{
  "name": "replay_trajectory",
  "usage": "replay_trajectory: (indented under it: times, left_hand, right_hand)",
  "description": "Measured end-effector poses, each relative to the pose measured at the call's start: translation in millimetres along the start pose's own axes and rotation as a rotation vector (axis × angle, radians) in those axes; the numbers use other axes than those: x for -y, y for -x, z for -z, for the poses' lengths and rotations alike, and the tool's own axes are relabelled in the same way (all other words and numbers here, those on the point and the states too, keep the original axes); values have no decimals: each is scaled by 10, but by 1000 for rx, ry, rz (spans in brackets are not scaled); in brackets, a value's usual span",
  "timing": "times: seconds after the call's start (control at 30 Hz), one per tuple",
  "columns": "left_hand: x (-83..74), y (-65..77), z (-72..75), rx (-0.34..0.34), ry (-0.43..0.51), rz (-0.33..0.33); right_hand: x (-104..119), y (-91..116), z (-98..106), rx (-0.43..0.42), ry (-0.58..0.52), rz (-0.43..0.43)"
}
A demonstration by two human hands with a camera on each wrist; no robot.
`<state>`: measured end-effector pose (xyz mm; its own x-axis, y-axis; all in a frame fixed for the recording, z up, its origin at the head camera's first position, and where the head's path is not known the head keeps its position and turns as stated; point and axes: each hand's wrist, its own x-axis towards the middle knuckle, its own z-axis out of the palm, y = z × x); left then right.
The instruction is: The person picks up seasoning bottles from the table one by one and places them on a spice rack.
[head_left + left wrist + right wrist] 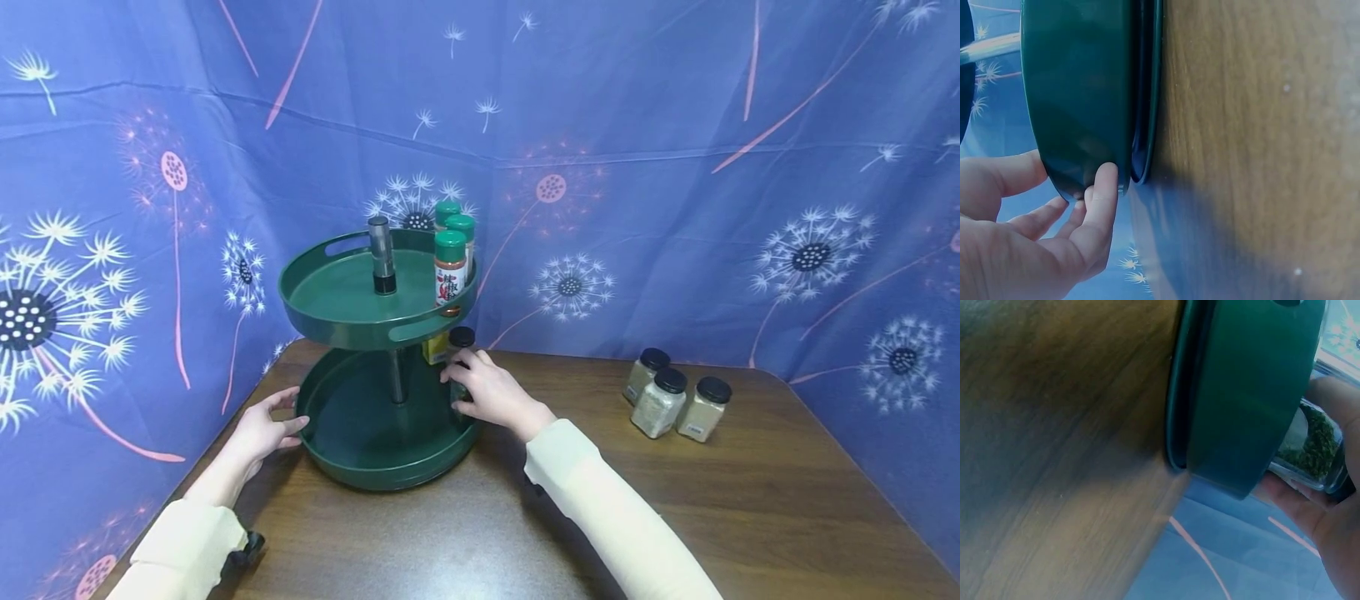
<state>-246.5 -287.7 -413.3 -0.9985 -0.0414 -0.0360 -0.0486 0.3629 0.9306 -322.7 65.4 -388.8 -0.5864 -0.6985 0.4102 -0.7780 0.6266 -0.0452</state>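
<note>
A green two-tier round tray (pixel 390 481) stands on the table. My right hand (pixel 491 392) grips a clear spice jar (pixel 1319 440) of dark green flakes at the right side of the lower tier, its base behind the tray wall in the right wrist view. Its black lid (pixel 461 337) shows above my fingers. On the opposite side, my left hand (pixel 258 429) touches the lower tier's outer wall, fingers spread and slightly bent. Behind the jar is something yellow (pixel 435 348), partly hidden. Up on the upper tier (pixel 337 329), green-capped spice bottles (pixel 450 271) cluster at the right.
Three black-lidded jars of pale contents (pixel 660 404) sit together at the table's right rear. A dark metal post (pixel 382 250) rises through the tiers. Blue dandelion-print cloth (pixel 637 125) hangs behind and beside the wooden table (pixel 600 508).
</note>
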Motion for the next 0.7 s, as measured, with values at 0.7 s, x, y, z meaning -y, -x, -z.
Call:
replay_trajectory:
  times: [0.7]
  left_hand:
    - [-15,59,-57,-23,-39,27]
  right_hand:
    - [-286,418,704,3,37,-77]
